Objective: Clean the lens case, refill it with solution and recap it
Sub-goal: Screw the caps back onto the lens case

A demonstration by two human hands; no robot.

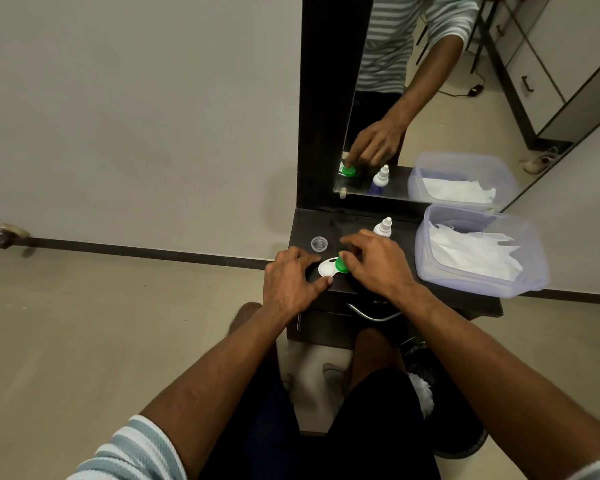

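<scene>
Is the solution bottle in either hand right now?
No, the solution bottle stands on the table behind the right hand, whose fingers grip the green cap.

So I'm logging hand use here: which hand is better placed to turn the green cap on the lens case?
Right hand: its fingertips are already on the green cap. The left hand steadies the lens case at its white end.

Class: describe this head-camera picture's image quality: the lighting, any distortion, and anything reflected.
Head view: dim, even indoor light, no harsh glare; wide-angle lens bends the wall's baseboard; the mirror repeats the solution bottle, plastic tub and green cap; hands sharp, unblurred.
</scene>
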